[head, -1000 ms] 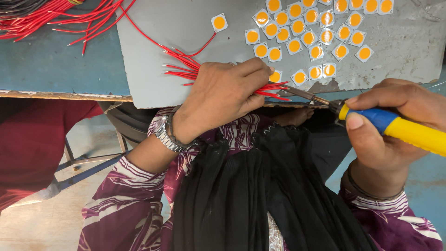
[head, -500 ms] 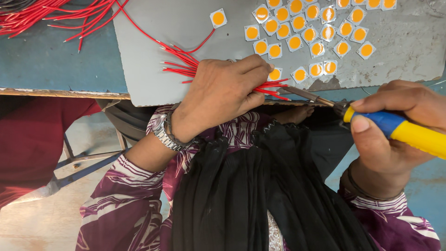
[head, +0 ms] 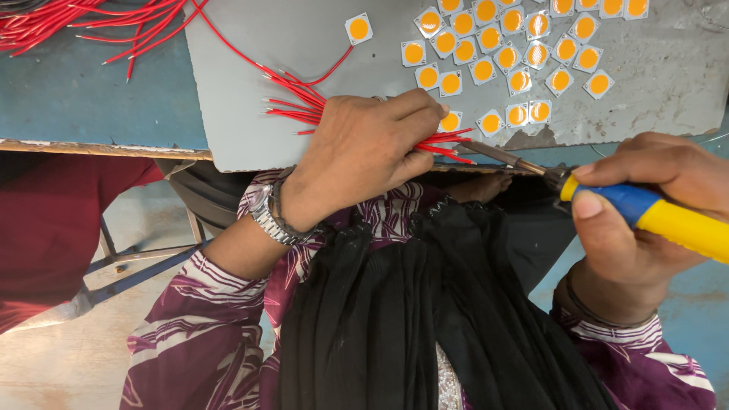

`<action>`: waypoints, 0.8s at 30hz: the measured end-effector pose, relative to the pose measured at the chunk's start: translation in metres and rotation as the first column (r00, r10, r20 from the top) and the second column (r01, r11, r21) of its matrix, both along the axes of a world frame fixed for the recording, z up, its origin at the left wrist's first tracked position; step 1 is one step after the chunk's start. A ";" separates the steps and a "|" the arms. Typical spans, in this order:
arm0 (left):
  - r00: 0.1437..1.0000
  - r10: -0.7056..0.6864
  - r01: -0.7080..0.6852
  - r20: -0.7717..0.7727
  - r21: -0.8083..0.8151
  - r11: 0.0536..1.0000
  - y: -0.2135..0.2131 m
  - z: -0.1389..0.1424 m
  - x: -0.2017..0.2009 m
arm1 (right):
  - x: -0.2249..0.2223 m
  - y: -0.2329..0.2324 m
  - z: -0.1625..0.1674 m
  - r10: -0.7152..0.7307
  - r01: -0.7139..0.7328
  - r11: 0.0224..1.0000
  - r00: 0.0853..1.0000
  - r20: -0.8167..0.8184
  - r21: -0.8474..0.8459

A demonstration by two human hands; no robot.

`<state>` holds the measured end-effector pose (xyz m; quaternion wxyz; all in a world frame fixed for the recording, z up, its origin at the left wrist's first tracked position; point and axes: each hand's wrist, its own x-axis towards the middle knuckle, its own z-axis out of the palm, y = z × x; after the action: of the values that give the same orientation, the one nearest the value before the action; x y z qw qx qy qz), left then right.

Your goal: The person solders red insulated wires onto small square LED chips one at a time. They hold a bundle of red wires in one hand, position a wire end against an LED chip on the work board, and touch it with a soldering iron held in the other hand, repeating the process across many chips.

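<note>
My left hand (head: 363, 156) is closed over a bundle of thin red wires (head: 296, 102) at the near edge of a grey board (head: 258, 45). The wire ends stick out past my fingers to the right. My right hand (head: 645, 220) grips a soldering iron with a blue and yellow handle (head: 653, 216). Its metal tip (head: 493, 154) reaches the red wire ends beside my left fingers. One small square chip with an orange centre (head: 450, 121) lies just under my left fingertips.
Several square orange-centred chips (head: 516, 45) are spread over the grey board's far right. More loose red wires (head: 83, 19) lie on the blue tabletop (head: 76, 99) at far left. A metal stool frame (head: 129, 262) stands below the table's edge.
Both hands stay in nearly the same place. The soldering iron's tip has stayed against the wire ends, with only a slight shift of my right hand.
</note>
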<state>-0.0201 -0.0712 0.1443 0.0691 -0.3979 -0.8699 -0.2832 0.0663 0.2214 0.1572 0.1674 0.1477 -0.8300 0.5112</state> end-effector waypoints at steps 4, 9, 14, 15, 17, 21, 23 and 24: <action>1.000 0.017 -0.017 -0.016 -0.002 1.000 0.001 -0.001 0.001 | -0.001 0.001 -0.001 0.006 -0.006 1.000 1.000 0.001 0.000; 1.000 0.010 -0.010 -0.027 0.012 1.000 0.001 -0.002 0.002 | -0.002 0.002 -0.001 -0.002 0.002 1.000 1.000 0.005 0.011; 1.000 0.012 -0.012 -0.013 0.016 1.000 0.000 -0.001 0.001 | -0.008 -0.001 0.005 0.029 -0.029 0.999 1.000 0.009 0.020; 1.000 0.013 -0.013 -0.012 0.013 1.000 0.000 -0.001 0.001 | -0.008 -0.001 0.006 0.032 -0.032 0.999 0.999 0.004 0.010; 1.000 0.017 -0.017 -0.011 -0.003 1.000 0.001 -0.001 0.001 | -0.008 -0.003 0.006 0.033 -0.033 0.999 0.999 -0.005 -0.005; 1.000 0.018 -0.018 -0.014 -0.011 1.000 0.001 -0.001 0.001 | -0.005 -0.002 0.004 0.017 -0.017 1.000 1.000 -0.012 -0.007; 1.000 0.009 -0.009 -0.013 0.006 1.000 0.001 -0.001 0.001 | -0.004 0.000 0.003 0.013 -0.013 1.000 1.000 -0.014 -0.003; 1.000 0.006 -0.005 -0.014 0.014 1.000 0.001 -0.001 0.001 | -0.004 0.000 0.001 0.013 -0.013 1.000 1.000 -0.014 -0.001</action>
<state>-0.0190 -0.0703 0.1433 0.0787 -0.3970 -0.8684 -0.2865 0.0621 0.2211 0.1587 0.1701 0.1564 -0.8275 0.5117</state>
